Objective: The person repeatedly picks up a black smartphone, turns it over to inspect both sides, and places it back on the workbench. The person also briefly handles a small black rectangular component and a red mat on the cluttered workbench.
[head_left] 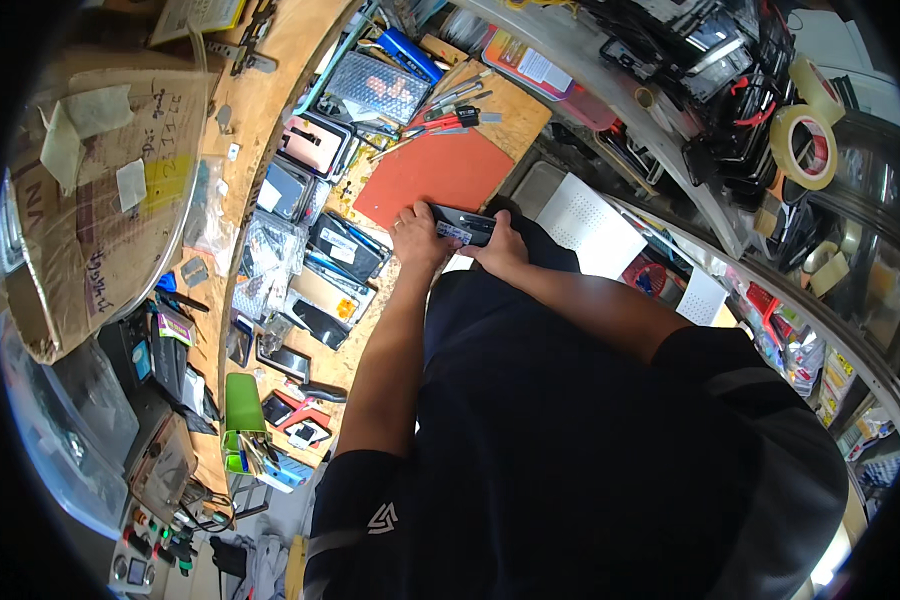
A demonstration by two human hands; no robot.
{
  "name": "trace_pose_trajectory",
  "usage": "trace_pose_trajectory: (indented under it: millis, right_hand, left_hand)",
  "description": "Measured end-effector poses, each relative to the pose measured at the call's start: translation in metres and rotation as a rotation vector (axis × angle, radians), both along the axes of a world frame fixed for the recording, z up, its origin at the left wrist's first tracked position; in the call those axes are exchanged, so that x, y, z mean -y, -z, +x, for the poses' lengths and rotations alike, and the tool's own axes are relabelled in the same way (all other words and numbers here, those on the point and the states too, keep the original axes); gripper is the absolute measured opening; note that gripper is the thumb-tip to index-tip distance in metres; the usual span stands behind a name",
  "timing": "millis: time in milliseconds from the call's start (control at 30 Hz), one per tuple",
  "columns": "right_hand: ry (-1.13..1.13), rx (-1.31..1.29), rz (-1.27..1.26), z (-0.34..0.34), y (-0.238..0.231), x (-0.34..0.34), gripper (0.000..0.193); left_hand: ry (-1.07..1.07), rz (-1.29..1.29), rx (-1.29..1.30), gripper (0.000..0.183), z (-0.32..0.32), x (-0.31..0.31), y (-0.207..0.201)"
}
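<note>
Between my two hands is a dark smartphone (467, 224), held by its opposite ends at the near edge of a red-orange work mat (435, 172). My left hand (416, 238) closes on its left end, fingers along the far edge. My right hand (504, 250) grips the right end, with the thumb at the near edge. A pale label-like patch shows on the phone's left part; I cannot make out more detail. Beyond the mat lie red-handled pliers (440, 122) and several slim screwdrivers (460, 92).
Phone parts and bagged pieces (270, 245) crowd the wooden bench left of my hands. A green pen holder (242, 410) stands at the near left. A cardboard box (120, 200) fills the far left. Tape rolls (803, 147) sit on a right-hand shelf.
</note>
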State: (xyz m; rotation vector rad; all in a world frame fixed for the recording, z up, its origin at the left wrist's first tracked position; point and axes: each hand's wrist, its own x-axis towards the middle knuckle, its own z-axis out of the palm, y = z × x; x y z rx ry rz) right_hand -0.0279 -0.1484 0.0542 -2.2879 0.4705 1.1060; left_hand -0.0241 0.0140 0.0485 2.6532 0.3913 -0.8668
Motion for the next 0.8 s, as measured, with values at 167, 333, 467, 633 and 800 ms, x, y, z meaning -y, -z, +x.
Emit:
trace_pose_trajectory:
  millis: [167, 333, 467, 633, 800]
  right_hand:
    - [0.029, -0.068, -0.117, 0.0, 0.003, -0.012, 0.078]
    - [0.071, 0.0, -0.165, -0.006, -0.002, -0.022, 0.077]
    - [0.105, 0.046, -0.188, -0.015, 0.004, -0.027, 0.078]
    - [0.095, 0.133, -0.154, -0.014, 0.012, -0.026, 0.08]
    - [0.113, 0.121, -0.131, -0.023, 0.012, -0.022, 0.075]
  left_hand:
    - [-0.033, 0.009, 0.077, 0.085, -0.005, 0.006, 0.001]
    - [-0.036, -0.007, 0.155, 0.078, -0.011, 0.004, 0.009]
    - [-0.049, -0.011, 0.149, 0.073, -0.012, 0.004, 0.007]
    - [-0.056, -0.021, 0.145, 0.072, -0.012, 0.004, 0.003]
    - [-0.039, -0.044, 0.158, 0.076, -0.015, 0.001, 0.01]
